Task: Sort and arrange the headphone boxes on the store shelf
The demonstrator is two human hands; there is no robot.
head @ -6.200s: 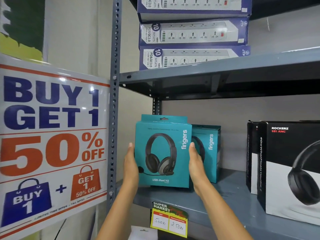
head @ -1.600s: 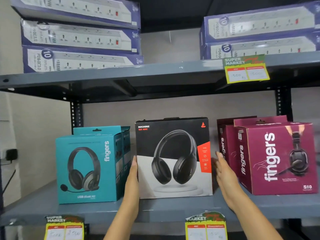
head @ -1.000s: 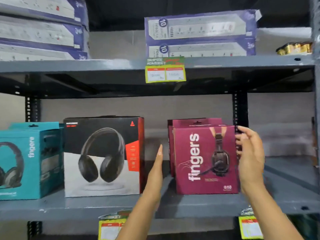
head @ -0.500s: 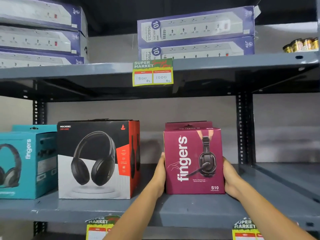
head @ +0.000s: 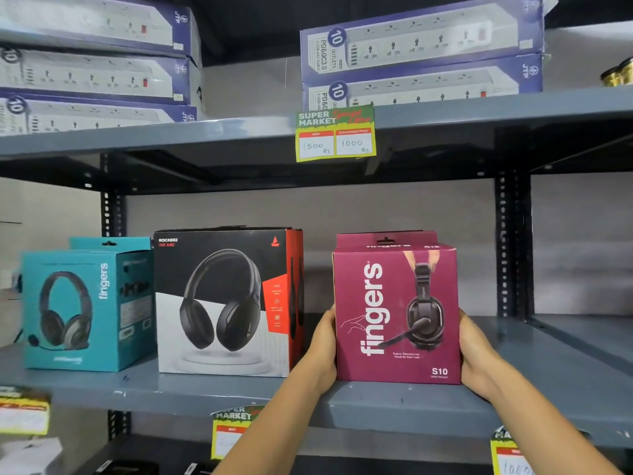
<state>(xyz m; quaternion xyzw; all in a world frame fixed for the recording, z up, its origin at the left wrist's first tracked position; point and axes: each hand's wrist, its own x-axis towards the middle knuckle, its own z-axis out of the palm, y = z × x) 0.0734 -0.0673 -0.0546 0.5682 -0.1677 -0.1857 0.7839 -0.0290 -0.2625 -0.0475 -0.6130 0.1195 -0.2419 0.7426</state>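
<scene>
Risk here gathers around the maroon box, so take it as the landmark and read the shelf leftward from it. Far to its left stands a teal box with a second teal one behind; nearer, just left of the maroon box with a narrow gap between, stands the black box. The left hand sits in that gap, palm flat against the maroon box's left side, fingers running back out of sight. The right hand presses the opposite side the same way, so the box is squeezed between two open palms, not gripped by curled fingers. It stands upright on the shelf, near the front edge, with another maroon box just showing behind it.

A palm squeeze on smooth card can slip if the box is lifted, and it would then drop off the front edge. Shoving it leftward would pinch the left hand against the black box or knock that box askew. Pushing it back hard could drive the hidden rear box crooked
</scene>
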